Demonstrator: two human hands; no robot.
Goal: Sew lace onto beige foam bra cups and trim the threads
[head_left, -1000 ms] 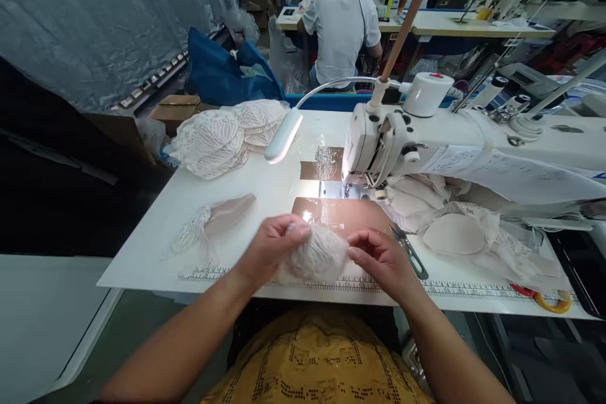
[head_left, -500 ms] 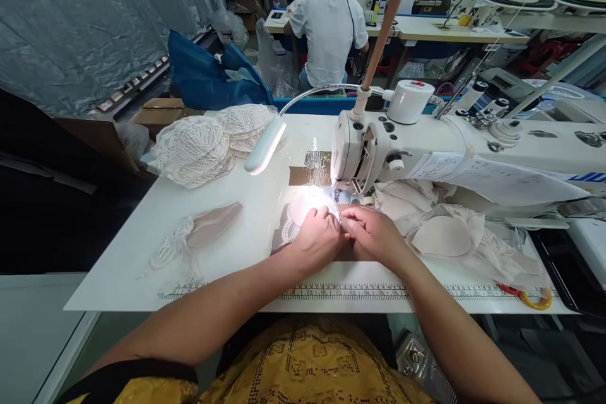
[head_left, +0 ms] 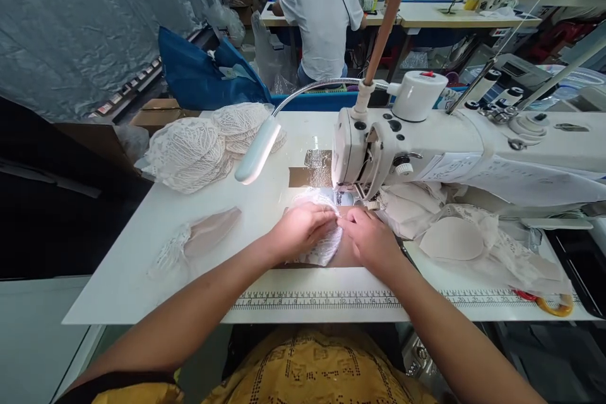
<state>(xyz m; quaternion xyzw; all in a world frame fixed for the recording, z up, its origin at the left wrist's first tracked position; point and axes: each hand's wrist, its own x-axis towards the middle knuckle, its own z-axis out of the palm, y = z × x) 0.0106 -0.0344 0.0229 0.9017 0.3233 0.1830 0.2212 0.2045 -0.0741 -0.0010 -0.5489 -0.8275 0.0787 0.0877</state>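
A white lace cup piece lies on the table just in front of the sewing machine's needle. My left hand presses down on it with fingers curled over the lace. My right hand pinches its right edge, fingertips meeting the left hand's. The white sewing machine stands right behind both hands, its lamp shining onto the work.
A pile of lace cups sits at the back left. One lace and beige piece lies left of my hands. Beige cups and lace heap under the machine arm. A ruler strip runs along the table's front edge. A person sits at a far table.
Both hands carried the lace piece from the front edge up to the needle area. In the last half second they shifted slightly back toward me, still on the lace.
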